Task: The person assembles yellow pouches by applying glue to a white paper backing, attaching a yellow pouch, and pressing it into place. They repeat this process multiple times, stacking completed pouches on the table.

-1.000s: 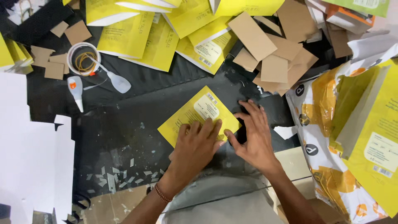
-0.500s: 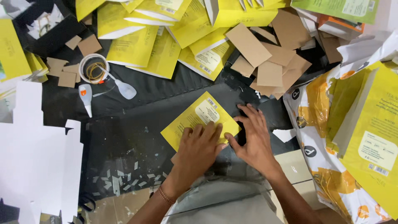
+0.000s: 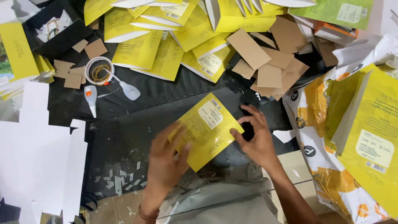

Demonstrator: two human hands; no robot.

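A flat yellow paper pouch (image 3: 209, 126) with a white label lies on the black work surface (image 3: 124, 108) in front of me. My left hand (image 3: 168, 159) rests flat on its lower left corner, fingers spread. My right hand (image 3: 255, 139) touches the pouch's right edge with thumb and fingertips, fingers loosely curled. Neither hand grips the pouch; both press or steady it against the surface.
Many yellow pouches (image 3: 166, 45) and brown card pieces (image 3: 269, 62) are piled at the back. A glue bottle (image 3: 90, 97), a small cup with rubber bands (image 3: 99, 71) and a plastic spoon (image 3: 126, 89) lie at left. White card sheets (image 3: 37, 166) lie far left, yellow bags (image 3: 365, 132) right.
The view shifted slightly. My left hand slid down to the pouch's lower left corner, uncovering more of it; my right hand stays at the right edge.
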